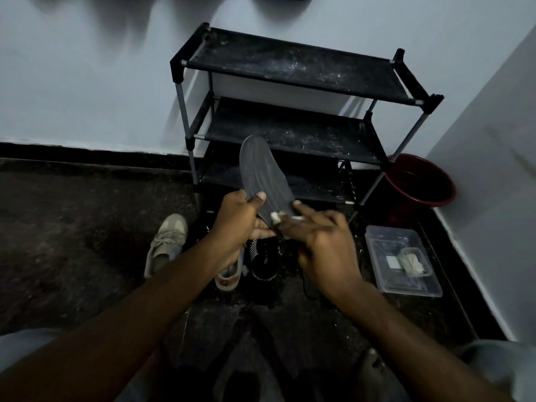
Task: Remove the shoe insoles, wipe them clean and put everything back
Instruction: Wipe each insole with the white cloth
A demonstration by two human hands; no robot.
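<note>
My left hand (240, 216) grips the heel end of a dark grey insole (261, 169), thumb on top, so its toe points up and away toward the rack. My right hand (319, 242) presses a small white wipe (275, 217) against the insole's lower end, fingers curled round the wipe. Below my hands on the floor lie a beige shoe (168, 242), a second beige shoe (229, 277) partly hidden by my left forearm, and a black insole with white print (264, 265).
A black three-tier shoe rack (290, 71) stands against the white wall. A red basin (420, 181) sits to its right. A clear plastic box (403, 259) with white wipes lies on the dark floor by the right wall.
</note>
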